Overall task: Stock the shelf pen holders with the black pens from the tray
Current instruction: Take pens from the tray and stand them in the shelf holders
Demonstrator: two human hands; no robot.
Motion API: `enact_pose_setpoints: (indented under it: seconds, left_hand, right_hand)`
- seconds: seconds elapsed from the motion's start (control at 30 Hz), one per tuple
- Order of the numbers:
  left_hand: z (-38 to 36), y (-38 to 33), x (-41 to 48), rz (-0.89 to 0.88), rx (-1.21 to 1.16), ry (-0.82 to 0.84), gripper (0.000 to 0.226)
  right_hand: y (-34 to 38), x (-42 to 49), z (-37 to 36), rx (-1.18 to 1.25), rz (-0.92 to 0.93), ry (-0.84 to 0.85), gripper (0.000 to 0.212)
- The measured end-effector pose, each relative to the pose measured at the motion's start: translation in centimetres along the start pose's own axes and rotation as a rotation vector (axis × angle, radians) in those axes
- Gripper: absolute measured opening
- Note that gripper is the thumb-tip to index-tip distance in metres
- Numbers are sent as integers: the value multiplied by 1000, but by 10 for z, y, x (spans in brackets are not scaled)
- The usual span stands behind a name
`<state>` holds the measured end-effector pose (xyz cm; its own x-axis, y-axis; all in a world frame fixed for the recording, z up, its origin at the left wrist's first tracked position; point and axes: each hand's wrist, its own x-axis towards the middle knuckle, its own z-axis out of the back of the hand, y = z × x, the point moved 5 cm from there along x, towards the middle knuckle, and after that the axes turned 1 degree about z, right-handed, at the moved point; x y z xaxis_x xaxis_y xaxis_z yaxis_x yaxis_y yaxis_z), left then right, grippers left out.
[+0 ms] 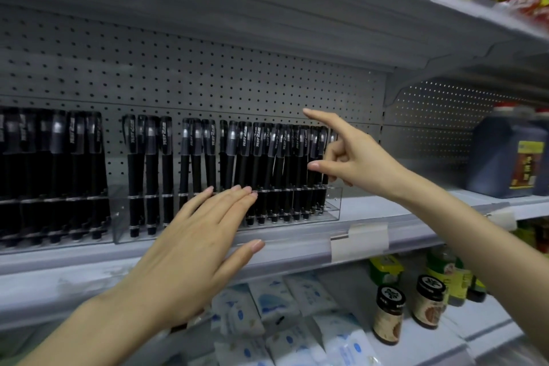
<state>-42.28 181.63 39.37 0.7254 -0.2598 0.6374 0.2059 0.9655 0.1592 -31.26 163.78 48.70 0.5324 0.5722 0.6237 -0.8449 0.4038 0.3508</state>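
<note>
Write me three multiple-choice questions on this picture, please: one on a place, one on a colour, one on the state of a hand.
1. Where do the dark-lidded jars stand?
A. on the lower shelf
B. on the top shelf
C. on the floor

2. What colour are the pens in the clear pen holder?
A. red
B. black
C. blue

3. How is the left hand?
A. gripping a pen
B. closed in a fist
C. flat, fingers straight, holding nothing

Answers: 1 A, the jars stand one level below the pens; 2 B, barrels and caps are black; 3 C, its fingers lie straight in front of the holder.
</note>
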Motion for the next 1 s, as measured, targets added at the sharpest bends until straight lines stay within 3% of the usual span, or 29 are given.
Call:
enact_pose_setpoints:
  seconds: [0.27,0.43,0.57,0.7,0.83,1.0]
  left_hand:
    - [26,-11,-39,-42,-18,-3,67]
    - [30,-15,-113,5,-85,135,69]
    - [21,-23,-206,98,-180,284,66]
    - [11,-30,-294,250,-258,441,66]
    - [2,-29,-344,369,-260,516,64]
    - [-17,-36,-365,375,-181,528,60]
  right_hand:
    - [62,-44,-49,-12,103,205,75]
    - [94,-88,-120,148,119,357,69]
    - [114,-145,-195,266,64,596,58]
    - [117,-210,-249,329,-26,882,62]
    - [98,-249,-282,399,-215,887,45]
    - [72,-292,-317,204,-266,1029,23]
